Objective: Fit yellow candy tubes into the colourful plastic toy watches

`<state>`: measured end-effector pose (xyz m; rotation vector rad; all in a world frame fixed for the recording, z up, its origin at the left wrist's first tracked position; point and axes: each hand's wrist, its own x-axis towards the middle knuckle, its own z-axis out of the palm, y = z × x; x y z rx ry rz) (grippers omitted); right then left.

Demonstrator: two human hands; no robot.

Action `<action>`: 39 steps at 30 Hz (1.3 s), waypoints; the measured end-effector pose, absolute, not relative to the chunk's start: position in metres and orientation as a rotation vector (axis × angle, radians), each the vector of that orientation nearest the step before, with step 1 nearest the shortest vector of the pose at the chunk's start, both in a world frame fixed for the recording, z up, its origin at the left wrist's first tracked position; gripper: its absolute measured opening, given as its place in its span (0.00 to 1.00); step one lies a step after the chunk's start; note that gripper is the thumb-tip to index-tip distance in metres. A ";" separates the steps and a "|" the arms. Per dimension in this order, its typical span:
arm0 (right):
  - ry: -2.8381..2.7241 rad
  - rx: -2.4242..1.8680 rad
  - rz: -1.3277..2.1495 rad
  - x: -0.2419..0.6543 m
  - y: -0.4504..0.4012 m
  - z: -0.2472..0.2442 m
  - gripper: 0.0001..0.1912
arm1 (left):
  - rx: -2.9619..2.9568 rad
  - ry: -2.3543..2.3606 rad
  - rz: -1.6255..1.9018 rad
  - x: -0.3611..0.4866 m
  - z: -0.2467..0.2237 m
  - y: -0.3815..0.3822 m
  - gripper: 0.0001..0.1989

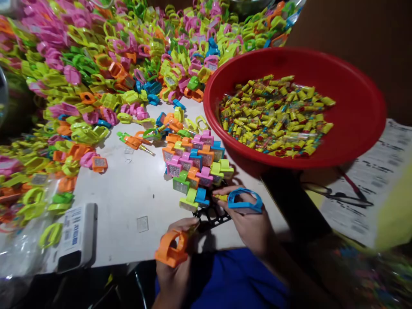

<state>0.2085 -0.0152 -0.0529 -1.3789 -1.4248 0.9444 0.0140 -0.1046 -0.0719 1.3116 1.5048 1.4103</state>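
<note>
In the head view, the blue ring [245, 201] is a glossy plastic band with an open loop, a yellow tube [220, 197] at its 9 o'clock end. It lies at the rack's 4 o'clock, where the right hand's [249, 214] grip pinches it. The orange ring [172, 249], a broad shiny band, is at 7 o'clock, pinched in the left hand's [180, 244] grip; its fingertips are partly hidden. The rack [214, 217] is a black open frame, bare at its 6 o'clock end and packed above with pink, green, yellow, orange and blue rings.

The counter's [112, 193] white top stretches out at 9 o'clock; its near edge runs below the rack at 6 o'clock. The basin's [294, 161] rim crowds the rack at 2 o'clock, and the heap [128, 64] borders it from 10 to 12.

Counted: two held rings, one rack, one red basin, one white box [77, 236] at 8 o'clock, one pair of glasses [355, 201] at 3. About eighteen rings show on the rack, overlapping; the heap's rings and the basin's yellow tubes are too many to count.
</note>
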 end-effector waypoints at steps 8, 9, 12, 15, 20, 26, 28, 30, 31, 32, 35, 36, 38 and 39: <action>-1.777 -1.421 0.531 0.204 -0.003 -0.071 0.11 | 1.547 1.401 1.217 0.003 -0.060 -0.081 0.16; -1.812 -1.399 0.474 0.204 -0.001 -0.072 0.11 | 1.570 1.396 1.200 0.002 -0.060 -0.079 0.17; -1.897 -1.324 0.326 0.200 0.000 -0.072 0.13 | 1.620 1.395 1.186 0.001 -0.060 -0.077 0.17; -1.962 -1.318 0.238 0.194 -0.002 -0.069 0.14 | 1.626 1.409 1.199 0.003 -0.060 -0.077 0.17; -2.018 -1.358 0.157 0.184 -0.003 -0.063 0.17 | 1.567 1.416 1.200 0.005 -0.060 -0.078 0.18; -1.980 -1.338 0.084 0.183 -0.006 -0.075 0.15 | 1.521 1.366 1.238 0.005 -0.061 -0.079 0.20; -1.958 -1.298 0.072 0.185 -0.006 -0.081 0.14 | 1.539 1.359 1.252 0.005 -0.062 -0.080 0.20; -1.946 -1.265 0.084 0.187 -0.004 -0.085 0.12 | 1.543 1.368 1.272 0.005 -0.063 -0.081 0.19; -1.942 -1.259 0.096 0.188 -0.004 -0.086 0.12 | 1.539 1.379 1.280 0.005 -0.063 -0.082 0.19; -1.937 -1.261 0.109 0.188 -0.003 -0.086 0.12 | 1.532 1.394 1.282 0.004 -0.064 -0.083 0.18; -1.922 -1.293 0.151 0.188 -0.003 -0.084 0.12 | 1.547 1.433 1.251 0.002 -0.065 -0.085 0.18; -1.920 -1.301 0.165 0.188 -0.003 -0.083 0.13 | 1.571 1.440 1.242 0.001 -0.066 -0.086 0.17; -1.921 -1.309 0.190 0.188 -0.004 -0.082 0.13 | 1.639 1.467 1.212 -0.001 -0.067 -0.087 0.18; -1.921 -1.310 0.199 0.188 -0.004 -0.081 0.13 | 1.690 1.481 1.192 -0.003 -0.067 -0.087 0.19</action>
